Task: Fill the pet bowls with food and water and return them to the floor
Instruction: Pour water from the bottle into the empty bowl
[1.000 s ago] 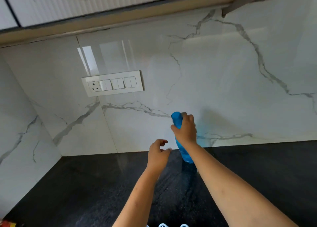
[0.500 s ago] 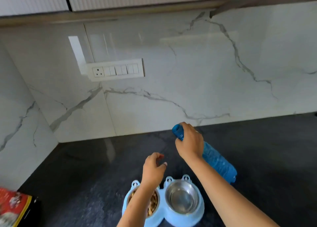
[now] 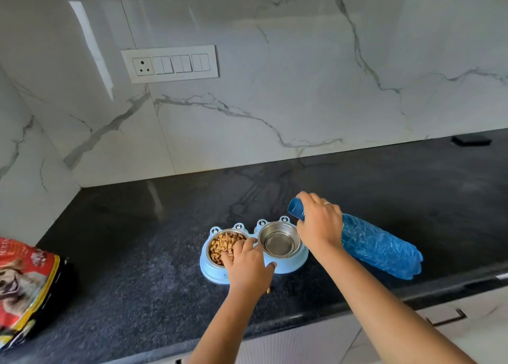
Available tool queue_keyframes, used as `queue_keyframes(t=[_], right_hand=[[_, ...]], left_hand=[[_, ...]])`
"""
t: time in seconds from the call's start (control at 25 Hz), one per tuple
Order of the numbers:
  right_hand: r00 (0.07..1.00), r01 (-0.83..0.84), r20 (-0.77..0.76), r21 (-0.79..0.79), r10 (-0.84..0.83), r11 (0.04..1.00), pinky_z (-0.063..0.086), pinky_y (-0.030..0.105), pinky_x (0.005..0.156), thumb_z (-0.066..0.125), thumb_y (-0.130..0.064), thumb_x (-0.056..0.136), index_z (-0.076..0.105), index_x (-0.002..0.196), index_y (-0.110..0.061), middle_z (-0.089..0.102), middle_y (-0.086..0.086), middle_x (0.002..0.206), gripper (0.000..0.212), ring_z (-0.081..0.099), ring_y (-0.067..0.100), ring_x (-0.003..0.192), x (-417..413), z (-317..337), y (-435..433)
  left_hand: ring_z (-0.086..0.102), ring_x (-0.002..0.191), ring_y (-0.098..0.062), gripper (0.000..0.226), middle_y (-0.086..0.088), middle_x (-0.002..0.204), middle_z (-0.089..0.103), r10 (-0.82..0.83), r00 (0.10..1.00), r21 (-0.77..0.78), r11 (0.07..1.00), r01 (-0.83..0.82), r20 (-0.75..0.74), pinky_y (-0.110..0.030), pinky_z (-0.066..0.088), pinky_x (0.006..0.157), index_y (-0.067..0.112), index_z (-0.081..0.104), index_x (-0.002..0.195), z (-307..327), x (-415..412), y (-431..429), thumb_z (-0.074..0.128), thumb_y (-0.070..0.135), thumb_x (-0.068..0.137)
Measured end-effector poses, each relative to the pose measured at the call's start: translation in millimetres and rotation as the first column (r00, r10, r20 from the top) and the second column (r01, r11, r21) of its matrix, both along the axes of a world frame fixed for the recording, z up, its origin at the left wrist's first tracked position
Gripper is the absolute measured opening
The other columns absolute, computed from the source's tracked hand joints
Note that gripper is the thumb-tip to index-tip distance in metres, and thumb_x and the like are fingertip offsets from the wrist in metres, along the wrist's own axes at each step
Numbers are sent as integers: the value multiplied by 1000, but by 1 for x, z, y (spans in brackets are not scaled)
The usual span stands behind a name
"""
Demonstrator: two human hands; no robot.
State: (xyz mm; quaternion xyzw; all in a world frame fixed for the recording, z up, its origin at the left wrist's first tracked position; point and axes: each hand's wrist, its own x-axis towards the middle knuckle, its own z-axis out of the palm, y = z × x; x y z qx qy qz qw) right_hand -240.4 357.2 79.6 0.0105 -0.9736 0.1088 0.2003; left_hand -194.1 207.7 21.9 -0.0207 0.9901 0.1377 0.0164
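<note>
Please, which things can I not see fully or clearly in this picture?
Head view:
- blue bottle neck: covered by the right hand.
- kibble bowl front: under the left hand.
- pet food bag: cut by left edge.
- small dark object by the wall: too small to identify.

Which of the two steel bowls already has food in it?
The left bowl, under the left hand, holds brown kibble; the right bowl by the bottle looks empty.
</note>
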Motion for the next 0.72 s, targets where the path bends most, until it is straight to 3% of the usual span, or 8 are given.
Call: queue_keyframes(t=[0.12, 0.24, 0.4, 0.6, 0.72], right_hand=[[998, 18, 62, 67, -22, 998, 42, 34, 85, 70, -22, 82, 52, 121, -26, 63, -5, 113, 43, 62, 20, 103, 9, -10, 3], [994, 20, 109, 107, -32, 994, 40, 33, 87, 69, -22, 83, 51, 120, -26, 62, -6, 115, 41, 60, 20, 107, 15, -23, 0], [988, 16, 150, 157, -40, 987, 39, 33, 87, 65, -16, 83, 52, 117, -25, 61, -5, 114, 37, 59, 21, 109, 18, -36, -9], [980, 22, 191, 196, -60, 980, 40, 35, 88, 62, -13, 87, 53, 118, -23, 63, -3, 114, 34, 60, 22, 109, 16, -52, -16], [974, 14, 215, 232, -66, 973, 41, 35, 89, 60, -12, 89, 53, 118, -24, 62, -3, 114, 32, 60, 21, 109, 15, -59, -15]], left_hand=[[19, 142, -21, 54, 7, 151, 32, -60, 998, -63, 996, 60, -2, -62, 6, 111, 21, 39, 142, -5, 13, 2, 49, 44, 94], [12, 145, -21, 65, 7, 155, 26, -98, 995, -94, 991, 99, 14, -64, -1, 111, 20, 25, 149, -10, 21, 1, 51, 40, 93], [11, 146, -23, 69, 6, 157, 23, -133, 991, -152, 979, 134, 18, -64, -2, 111, 19, 19, 151, -11, 23, -2, 52, 39, 93], [32, 134, -26, 44, 2, 134, 50, -168, 986, -277, 947, 162, 2, -62, 3, 112, 14, 47, 131, -2, 16, 5, 56, 28, 90], [36, 130, -27, 34, 1, 123, 58, -162, 986, -300, 940, 162, 25, -61, 2, 112, 14, 54, 122, 2, 12, 6, 56, 27, 90]])
